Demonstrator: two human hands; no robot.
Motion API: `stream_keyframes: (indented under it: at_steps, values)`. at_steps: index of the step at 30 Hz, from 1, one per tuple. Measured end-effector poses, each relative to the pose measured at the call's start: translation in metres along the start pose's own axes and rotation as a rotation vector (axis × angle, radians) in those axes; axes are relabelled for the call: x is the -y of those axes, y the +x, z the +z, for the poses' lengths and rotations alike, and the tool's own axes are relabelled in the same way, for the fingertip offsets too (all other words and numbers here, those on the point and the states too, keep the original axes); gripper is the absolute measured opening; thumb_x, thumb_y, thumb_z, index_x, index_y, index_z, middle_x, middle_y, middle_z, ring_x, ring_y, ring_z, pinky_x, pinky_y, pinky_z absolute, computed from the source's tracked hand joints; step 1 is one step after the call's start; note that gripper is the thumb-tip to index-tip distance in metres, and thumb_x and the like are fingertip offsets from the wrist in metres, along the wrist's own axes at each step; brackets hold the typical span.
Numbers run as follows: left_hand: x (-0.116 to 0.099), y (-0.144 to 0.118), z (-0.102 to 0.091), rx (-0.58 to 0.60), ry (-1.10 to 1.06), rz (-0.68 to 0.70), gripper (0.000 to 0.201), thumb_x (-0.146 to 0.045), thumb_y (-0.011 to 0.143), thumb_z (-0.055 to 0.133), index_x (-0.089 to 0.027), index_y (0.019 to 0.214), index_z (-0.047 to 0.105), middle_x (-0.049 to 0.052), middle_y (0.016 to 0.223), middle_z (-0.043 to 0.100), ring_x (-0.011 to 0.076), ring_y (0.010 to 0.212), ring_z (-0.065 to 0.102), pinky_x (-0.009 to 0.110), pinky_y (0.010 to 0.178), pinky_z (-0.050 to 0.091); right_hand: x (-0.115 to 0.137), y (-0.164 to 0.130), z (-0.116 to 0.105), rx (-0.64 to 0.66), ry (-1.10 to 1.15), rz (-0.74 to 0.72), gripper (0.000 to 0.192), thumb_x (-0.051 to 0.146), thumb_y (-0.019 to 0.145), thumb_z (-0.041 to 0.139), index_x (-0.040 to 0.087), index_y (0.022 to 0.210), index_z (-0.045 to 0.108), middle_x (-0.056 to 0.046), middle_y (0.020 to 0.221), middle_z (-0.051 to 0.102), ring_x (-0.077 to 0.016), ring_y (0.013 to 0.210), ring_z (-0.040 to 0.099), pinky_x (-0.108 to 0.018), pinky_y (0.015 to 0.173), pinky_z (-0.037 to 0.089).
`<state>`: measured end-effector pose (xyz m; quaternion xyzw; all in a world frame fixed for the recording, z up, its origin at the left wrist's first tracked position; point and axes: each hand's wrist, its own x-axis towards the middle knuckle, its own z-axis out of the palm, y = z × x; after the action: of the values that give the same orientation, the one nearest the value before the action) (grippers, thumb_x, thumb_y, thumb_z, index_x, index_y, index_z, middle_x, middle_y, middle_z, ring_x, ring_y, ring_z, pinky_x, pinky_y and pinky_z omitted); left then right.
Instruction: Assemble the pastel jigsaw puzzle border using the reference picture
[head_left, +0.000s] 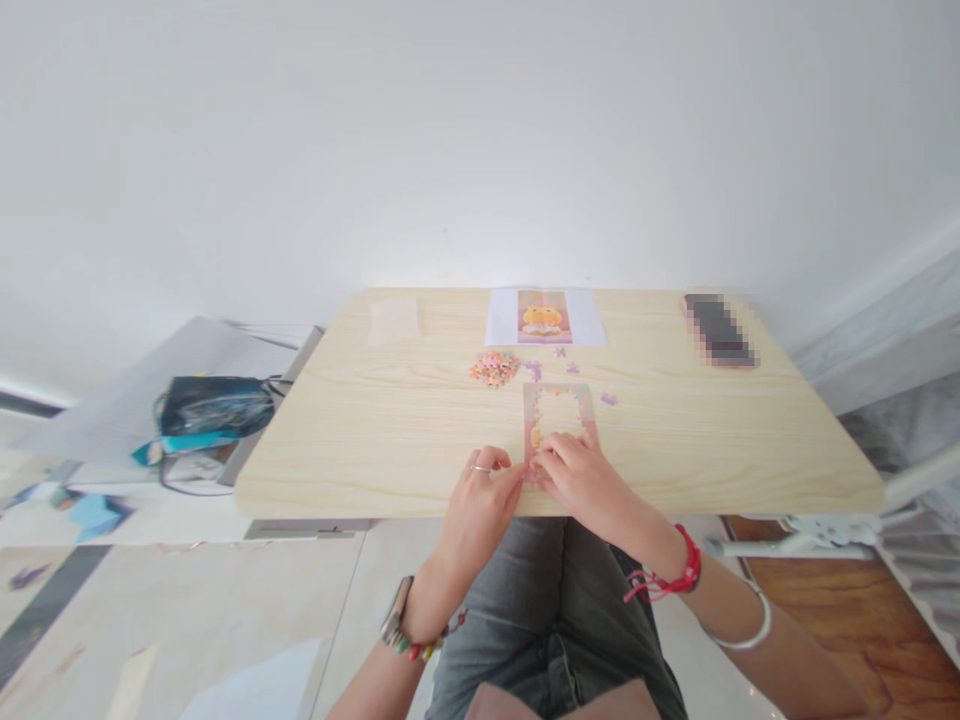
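Note:
A small jigsaw frame (559,395) with only its pink border filled lies near the front edge of a light wooden table (375,440). My left hand (484,490) rests at its lower left corner, fingers bent, tips touching the border. My right hand (577,475) presses on the bottom edge of the puzzle, fingers curled over it. Whether either hand pinches a piece is hidden. A heap of loose pieces (494,368) lies behind the frame to the left, and a few purple pieces (534,369) lie near it.
A reference picture sheet (545,317) lies at the table's back edge. A clear plastic bag (394,320) is back left, a phone (719,330) back right. A dark bag (214,405) sits on a lower surface left of the table. White wall behind.

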<state>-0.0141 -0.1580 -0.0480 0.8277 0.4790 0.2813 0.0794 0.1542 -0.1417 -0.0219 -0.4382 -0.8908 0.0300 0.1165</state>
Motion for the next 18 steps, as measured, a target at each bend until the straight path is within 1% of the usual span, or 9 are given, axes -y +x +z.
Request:
stream_keyframes:
  at_steps: [7, 10, 12, 15, 18]
  values:
    - [-0.002, 0.0, -0.001, 0.022, 0.011, 0.002, 0.021, -0.011, 0.085, 0.045, -0.017, 0.09, 0.064, 0.006, 0.085, 0.048, 0.0182, 0.081, 0.048, 0.033, 0.071, 0.049, 0.0, -0.002, 0.003, -0.052, 0.049, -0.011, 0.014, 0.019, 0.087, 0.051, 0.016, 0.081, 0.063, -0.006, 0.084, 0.058, -0.0166, 0.078, 0.051, -0.037, 0.083, 0.033]
    - [-0.003, -0.001, -0.001, 0.028, 0.018, 0.004, 0.021, -0.01, 0.084, 0.046, -0.017, 0.089, 0.064, 0.007, 0.086, 0.048, 0.0184, 0.081, 0.048, 0.033, 0.071, 0.049, 0.0, -0.003, 0.005, -0.052, 0.066, -0.006, 0.013, 0.018, 0.086, 0.052, 0.016, 0.082, 0.064, -0.006, 0.084, 0.058, -0.0168, 0.078, 0.051, -0.035, 0.081, 0.035]
    - [-0.003, -0.001, -0.001, 0.022, 0.024, 0.006, 0.021, -0.01, 0.084, 0.045, -0.017, 0.089, 0.064, 0.007, 0.086, 0.048, 0.0185, 0.081, 0.048, 0.033, 0.071, 0.049, 0.0, -0.004, 0.005, -0.052, 0.087, -0.005, 0.012, 0.017, 0.085, 0.052, 0.015, 0.082, 0.064, -0.006, 0.083, 0.058, -0.017, 0.079, 0.051, -0.035, 0.081, 0.036]
    - [-0.003, 0.0, -0.001, 0.002, 0.038, 0.014, 0.02, -0.011, 0.085, 0.046, -0.018, 0.09, 0.064, 0.006, 0.085, 0.048, 0.0183, 0.08, 0.048, 0.032, 0.07, 0.049, -0.003, -0.005, 0.002, -0.081, 0.127, -0.008, 0.011, 0.016, 0.085, 0.053, 0.016, 0.083, 0.064, -0.005, 0.085, 0.059, -0.0173, 0.082, 0.052, -0.037, 0.086, 0.034]
    - [0.001, 0.003, -0.003, -0.035, 0.058, 0.027, 0.019, -0.013, 0.086, 0.046, -0.018, 0.09, 0.063, 0.006, 0.085, 0.049, 0.0181, 0.079, 0.049, 0.032, 0.069, 0.049, -0.014, -0.005, -0.004, -0.102, 0.165, 0.004, 0.01, 0.017, 0.084, 0.054, 0.017, 0.083, 0.064, -0.005, 0.086, 0.059, -0.0172, 0.085, 0.053, -0.036, 0.084, 0.034]
